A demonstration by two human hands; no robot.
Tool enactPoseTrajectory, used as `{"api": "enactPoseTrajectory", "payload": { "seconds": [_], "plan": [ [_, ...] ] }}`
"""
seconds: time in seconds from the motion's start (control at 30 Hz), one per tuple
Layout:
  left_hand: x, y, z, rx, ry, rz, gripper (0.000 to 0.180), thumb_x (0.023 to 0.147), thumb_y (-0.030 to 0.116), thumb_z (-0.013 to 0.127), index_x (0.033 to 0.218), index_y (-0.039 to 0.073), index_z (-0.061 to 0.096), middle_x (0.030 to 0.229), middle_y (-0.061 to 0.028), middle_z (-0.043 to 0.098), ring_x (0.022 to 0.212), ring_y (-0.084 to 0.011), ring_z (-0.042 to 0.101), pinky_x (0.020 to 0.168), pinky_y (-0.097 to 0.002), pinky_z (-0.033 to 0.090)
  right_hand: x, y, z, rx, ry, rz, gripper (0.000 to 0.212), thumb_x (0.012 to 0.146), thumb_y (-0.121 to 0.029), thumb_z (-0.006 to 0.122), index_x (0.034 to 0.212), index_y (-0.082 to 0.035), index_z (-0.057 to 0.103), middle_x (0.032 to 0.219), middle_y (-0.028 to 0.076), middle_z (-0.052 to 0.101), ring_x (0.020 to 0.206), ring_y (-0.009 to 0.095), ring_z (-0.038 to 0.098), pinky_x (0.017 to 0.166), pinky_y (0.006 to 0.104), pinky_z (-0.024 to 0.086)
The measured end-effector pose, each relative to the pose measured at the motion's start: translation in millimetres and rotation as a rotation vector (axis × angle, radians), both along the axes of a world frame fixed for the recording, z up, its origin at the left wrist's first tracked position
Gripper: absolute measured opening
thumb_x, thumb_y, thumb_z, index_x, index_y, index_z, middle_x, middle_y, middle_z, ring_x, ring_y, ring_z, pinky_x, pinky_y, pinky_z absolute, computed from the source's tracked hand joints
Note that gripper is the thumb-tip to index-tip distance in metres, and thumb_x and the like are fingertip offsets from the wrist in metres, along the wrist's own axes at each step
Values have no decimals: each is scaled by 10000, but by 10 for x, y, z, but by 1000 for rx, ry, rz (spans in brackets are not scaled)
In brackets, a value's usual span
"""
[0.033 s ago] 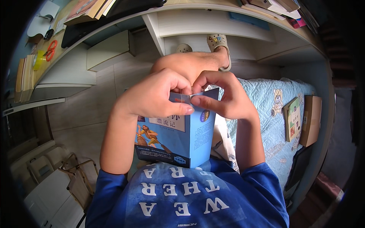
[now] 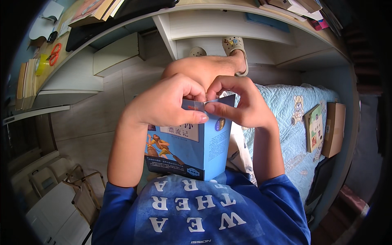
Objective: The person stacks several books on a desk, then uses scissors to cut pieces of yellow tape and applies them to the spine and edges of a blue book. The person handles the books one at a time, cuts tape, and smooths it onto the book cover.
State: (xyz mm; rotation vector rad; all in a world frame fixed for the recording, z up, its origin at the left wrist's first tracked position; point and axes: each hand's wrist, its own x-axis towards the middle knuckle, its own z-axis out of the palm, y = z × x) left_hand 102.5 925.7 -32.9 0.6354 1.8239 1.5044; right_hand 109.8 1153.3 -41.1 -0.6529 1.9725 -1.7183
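A blue paperback book [image 2: 215, 153] stands tilted against my blue shirt, its illustrated cover and a text panel facing me. My left hand [image 2: 165, 100] is closed on its top edge, thumb across the front and fingers curled behind. Beside it, my right hand [image 2: 241, 100] pinches the same top edge near the fold, thumb and fingertips almost meeting those of the left. A small whitish bit shows at the fold between the thumbs; what it is I cannot tell. The upper part of the cover is hidden by my left hand.
To the right lies a bed with a light-blue quilt [image 2: 281, 106], bearing a green booklet [image 2: 314, 128] and a cardboard box [image 2: 335, 130]. A curved desk [image 2: 65, 49] holds books, orange-handled scissors [image 2: 54, 54] and a yellow tape roll [image 2: 41, 64]. A folding chair [image 2: 83, 196] stands lower left.
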Motion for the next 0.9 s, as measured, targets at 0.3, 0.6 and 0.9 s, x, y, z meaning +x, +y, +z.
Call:
{"api": "enactPoseTrajectory", "payload": {
  "seconds": [0.3,0.6,0.9],
  "plan": [
    [-1,3,-85,13,38,-2,184,773,82,804,837,-27,671,762,-22,657,749,-64,568,675,-248,470,-8,-44,6,4,-104,-32,99,802,-50,756,835,7,683,797,33,693,778,82,616,753,246,482],
    [-31,-9,-28,-62,-4,-39,209,767,85,823,855,-38,678,796,-44,677,775,-80,583,698,-261,485,-14,55,-143,-146,-222,-22,124,849,-89,704,890,28,699,849,39,703,807,83,619,752,233,479],
    [0,4,-21,51,-31,45,138,785,61,785,832,-12,678,789,-28,685,770,-71,610,727,-243,496,-29,111,-102,-18,-130,38,140,840,-92,742,898,30,706,823,53,709,788,101,637,740,250,492]
  ]
}}
